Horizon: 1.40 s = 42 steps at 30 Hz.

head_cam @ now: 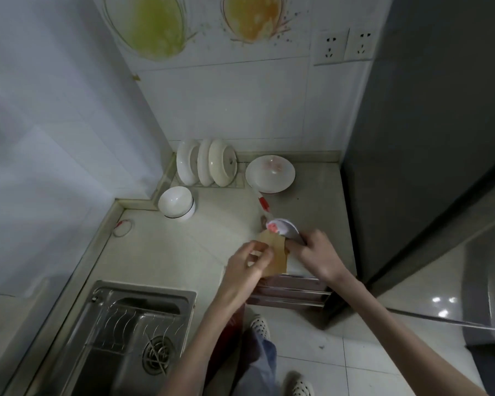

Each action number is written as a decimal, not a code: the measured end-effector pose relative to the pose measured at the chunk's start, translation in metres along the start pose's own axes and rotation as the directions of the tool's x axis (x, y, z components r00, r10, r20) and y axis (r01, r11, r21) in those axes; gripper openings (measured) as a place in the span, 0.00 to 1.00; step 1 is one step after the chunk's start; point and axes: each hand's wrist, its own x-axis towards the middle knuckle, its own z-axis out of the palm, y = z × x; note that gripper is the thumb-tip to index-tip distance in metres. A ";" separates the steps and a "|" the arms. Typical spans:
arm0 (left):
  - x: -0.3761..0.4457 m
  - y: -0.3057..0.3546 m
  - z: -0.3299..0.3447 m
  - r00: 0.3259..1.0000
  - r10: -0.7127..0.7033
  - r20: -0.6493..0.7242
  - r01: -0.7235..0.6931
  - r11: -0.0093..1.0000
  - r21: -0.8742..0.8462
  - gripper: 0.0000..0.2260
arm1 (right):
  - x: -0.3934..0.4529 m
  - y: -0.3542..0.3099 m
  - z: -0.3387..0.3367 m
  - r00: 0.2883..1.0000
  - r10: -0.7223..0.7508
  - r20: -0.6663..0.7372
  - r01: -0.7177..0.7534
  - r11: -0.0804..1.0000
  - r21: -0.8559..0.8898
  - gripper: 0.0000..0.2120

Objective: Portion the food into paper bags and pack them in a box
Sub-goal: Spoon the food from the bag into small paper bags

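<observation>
1. Spanning the lower left, a steel sink (143, 324) with a wire rack inside is recorded; it plays no part in the portioning as seen.
2. A pale countertop (200, 241) is noted as the work surface. No packing box can be identified on it; the brown stepped object at the counter's front edge (289, 292) cannot be told apart as box or drawer.
3. A wide white plate (270, 174) stands at the back, with a pink smear on it, judged the food source and now nearly bare.
4. Upright white plates (206, 162) are racked beside it; a white bowl (177, 202) sits nearer the sink.
5. The brown paper bag (275, 252) is held between both hands, above the counter's front right area.
6. The left hand (247, 267) is curled, pinching the bag's edge so the mouth is kept apart.
7. The right hand (315, 252) is wrapped round the handle of a white spoon (286, 227).
8. Pink food (272, 227) lies in the spoon, just at the bag's mouth, not yet tipped in.
9. Progress judged: portioning under way; no filled bags are visible, packing not begun.
</observation>
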 end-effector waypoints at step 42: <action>0.192 -0.006 -0.091 0.970 0.146 0.194 -0.219 0.872 0.438 0.04 | 0.179 -0.032 0.067 0.994 -0.104 0.013 0.104 0.958 -0.266 0.21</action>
